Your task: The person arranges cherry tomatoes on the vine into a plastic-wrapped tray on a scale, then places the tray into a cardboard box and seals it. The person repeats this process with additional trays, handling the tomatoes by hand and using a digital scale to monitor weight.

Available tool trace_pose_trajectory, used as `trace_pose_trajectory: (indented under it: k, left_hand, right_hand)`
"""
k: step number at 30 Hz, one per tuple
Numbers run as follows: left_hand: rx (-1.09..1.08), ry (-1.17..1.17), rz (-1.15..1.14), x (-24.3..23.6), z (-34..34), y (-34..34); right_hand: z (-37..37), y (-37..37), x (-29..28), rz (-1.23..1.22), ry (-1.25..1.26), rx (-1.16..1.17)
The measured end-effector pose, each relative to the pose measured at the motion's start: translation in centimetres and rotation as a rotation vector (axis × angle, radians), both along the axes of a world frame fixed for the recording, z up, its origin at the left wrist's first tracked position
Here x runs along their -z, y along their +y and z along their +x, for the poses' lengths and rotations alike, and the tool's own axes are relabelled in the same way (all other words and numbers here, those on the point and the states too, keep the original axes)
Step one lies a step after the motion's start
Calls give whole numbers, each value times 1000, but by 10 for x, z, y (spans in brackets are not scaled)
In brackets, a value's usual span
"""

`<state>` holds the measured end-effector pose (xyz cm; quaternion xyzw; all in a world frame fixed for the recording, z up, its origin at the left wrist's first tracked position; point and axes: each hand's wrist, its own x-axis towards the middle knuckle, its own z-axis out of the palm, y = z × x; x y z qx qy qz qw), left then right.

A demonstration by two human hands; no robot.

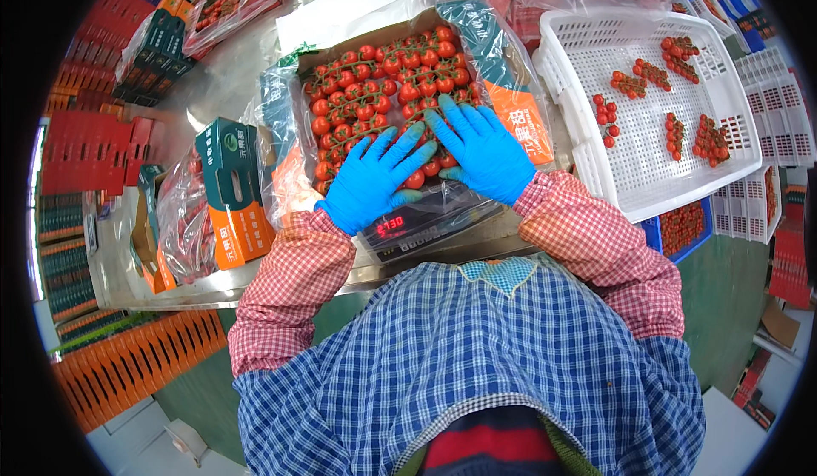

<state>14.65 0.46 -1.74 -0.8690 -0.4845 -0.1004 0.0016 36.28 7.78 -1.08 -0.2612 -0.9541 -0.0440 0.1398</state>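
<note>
Two blue-gloved hands over an open box (521, 121) of red vine tomatoes (357, 93). Left hand (370, 182) open, palm down, fingers spread on the front-left part of the fruit, thumb pointing toward the right hand. Right hand (482, 148) also open and flat, fingers fanned over the front-right part — neither one grips anything. Tomatoes sit in rows inside the box, with a clear plastic liner (279, 93) folded out over its sides. Box is near the front edge of the steel desk (183, 114), with a dark scale (436, 221) at its front side, red digits lit. Toward the desk's front-left corner: a teal-and-orange carton (234, 187) beside clear plastic wrapping. White sheet (340, 15) behind the box. Off its right side — white crate (598, 170), several loose bunches (651, 74) inside.
</note>
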Motion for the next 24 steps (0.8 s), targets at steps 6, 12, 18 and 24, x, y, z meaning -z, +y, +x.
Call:
trace_pose_trajectory:
  k: [6,12,18,24]
  left_hand:
    - [-41,53,-14,6,1,5]
    - [-48,78,-69,-3,9,7]
    - [-161,-110,-107,-4,7,14]
    - [-285,-582,-146,-32,10,24]
  right_hand:
    - [-8,-14,8,-162,76,234]
    - [3,-11,13,-291,125,178]
    - [19,-5,-16,-360,330,125]
    - [153,78,-40,-348,715,447]
